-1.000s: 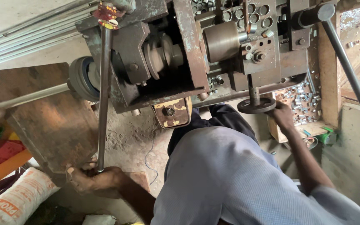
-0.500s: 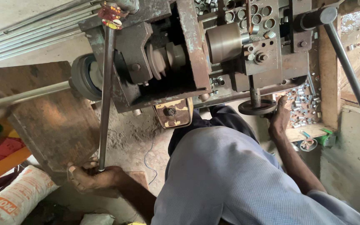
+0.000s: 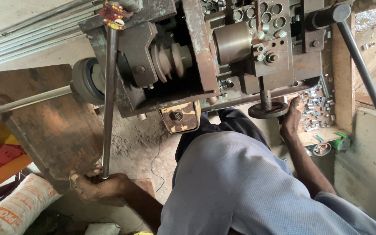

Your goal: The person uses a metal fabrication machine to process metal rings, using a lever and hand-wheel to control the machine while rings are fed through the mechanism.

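At lower left the long lever (image 3: 109,104) is gripped at its end, for leverage, by the left hand (image 3: 93,187), while right of centre the handwheel (image 3: 268,110) is grasped at its rim by the right hand (image 3: 291,119).

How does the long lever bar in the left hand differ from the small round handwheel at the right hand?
The long dark metal lever bar is thin, straight and runs top to bottom; the small round dark handwheel is a flat disc on a short shaft. The left hand grips the bar's lower end; the right hand touches the wheel's rim. Both belong to the same machine.
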